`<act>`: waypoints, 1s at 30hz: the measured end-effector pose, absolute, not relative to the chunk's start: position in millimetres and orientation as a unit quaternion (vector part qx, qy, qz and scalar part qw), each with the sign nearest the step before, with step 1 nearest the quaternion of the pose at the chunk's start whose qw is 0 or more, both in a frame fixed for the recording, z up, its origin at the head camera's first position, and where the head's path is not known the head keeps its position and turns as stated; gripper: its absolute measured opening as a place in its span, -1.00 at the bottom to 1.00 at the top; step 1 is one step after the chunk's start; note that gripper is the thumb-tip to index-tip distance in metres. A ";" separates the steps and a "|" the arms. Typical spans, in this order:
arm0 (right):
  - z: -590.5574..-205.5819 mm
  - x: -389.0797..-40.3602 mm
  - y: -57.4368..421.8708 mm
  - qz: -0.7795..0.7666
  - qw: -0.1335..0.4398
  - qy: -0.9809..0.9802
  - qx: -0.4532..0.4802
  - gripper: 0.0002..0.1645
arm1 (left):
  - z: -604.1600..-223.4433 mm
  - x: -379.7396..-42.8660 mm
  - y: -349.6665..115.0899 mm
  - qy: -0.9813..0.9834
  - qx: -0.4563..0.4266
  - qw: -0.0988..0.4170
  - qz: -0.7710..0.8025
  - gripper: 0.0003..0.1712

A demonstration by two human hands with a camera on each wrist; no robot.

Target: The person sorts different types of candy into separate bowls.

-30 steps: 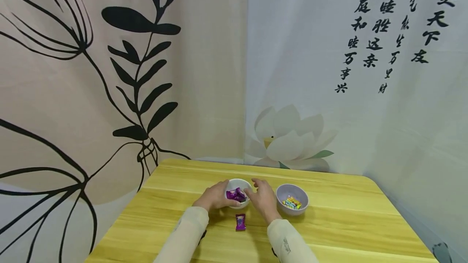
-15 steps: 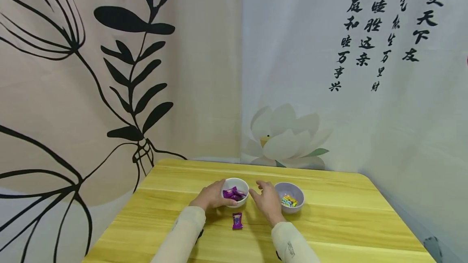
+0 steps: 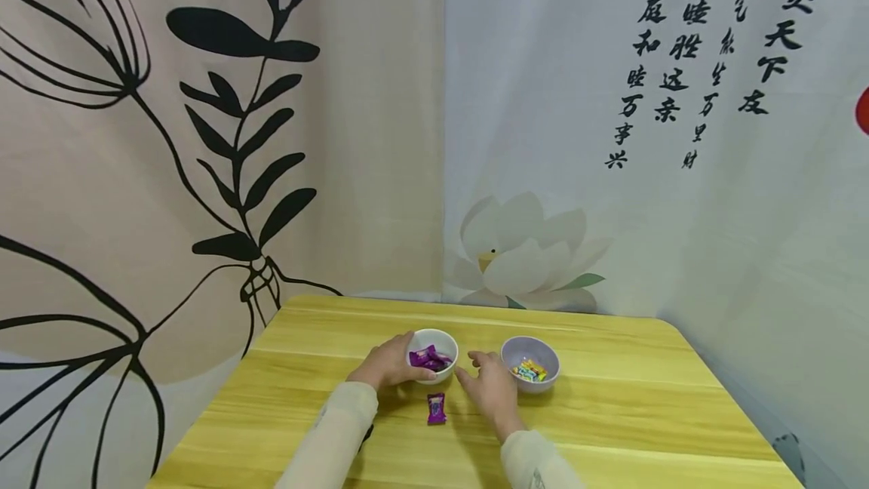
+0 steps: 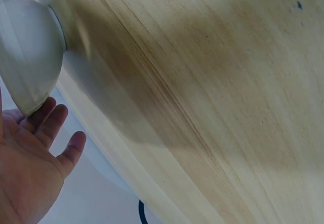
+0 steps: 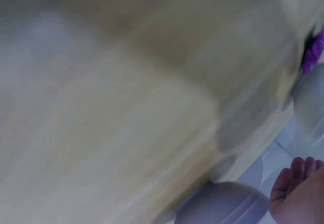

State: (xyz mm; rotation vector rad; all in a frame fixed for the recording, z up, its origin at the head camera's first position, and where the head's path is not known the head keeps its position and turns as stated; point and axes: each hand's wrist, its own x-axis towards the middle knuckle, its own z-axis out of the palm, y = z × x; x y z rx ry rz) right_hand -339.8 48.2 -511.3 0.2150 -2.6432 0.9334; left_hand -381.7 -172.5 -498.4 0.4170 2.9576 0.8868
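Observation:
My left hand (image 3: 388,363) holds the side of a white bowl (image 3: 453,376), its thumb along the front and its fingers toward the back. Purple-wrapped candies (image 3: 429,358) lie inside. In the left wrist view, fingertips meet the rim of the white bowl (image 4: 30,52). One more purple candy (image 3: 436,409) lies on the table in front of it. Between the two bowls is my right hand (image 3: 492,392), fingers apart and nothing in them. Just to its right stands a lavender bowl (image 3: 543,383) with yellow and blue wrapped candies (image 3: 529,370), also partly seen as a lavender bowl (image 5: 223,206) in the right wrist view.
Both bowls stand on a yellow wood-grain table (image 3: 611,398) with rounded far corners. Behind it hangs a cloth backdrop (image 3: 380,134) printed with plants, a lotus and black characters.
The head view has shifted slightly, so everything appears further left. My right hand moved a little away from the white bowl toward the lavender one; the left hand keeps its place on the white bowl.

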 end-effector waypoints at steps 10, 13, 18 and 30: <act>-533.2 -317.2 39.9 0.285 0.151 -0.942 0.091 -0.45 | -498.0 -383.4 -172.3 0.950 0.141 0.010 0.278 0.17; -538.9 -312.1 34.4 0.276 0.152 -0.944 0.094 -0.42 | -498.2 -383.4 -172.8 0.951 0.140 0.009 0.276 0.17; -543.1 -304.4 21.8 0.270 0.138 -0.949 0.081 -0.32 | -497.2 -382.5 -173.4 0.951 0.136 0.011 0.276 0.20; -541.8 -298.6 -4.4 0.172 0.119 -0.978 0.015 -0.15 | -494.7 -380.1 -173.6 0.947 0.154 0.004 0.283 0.10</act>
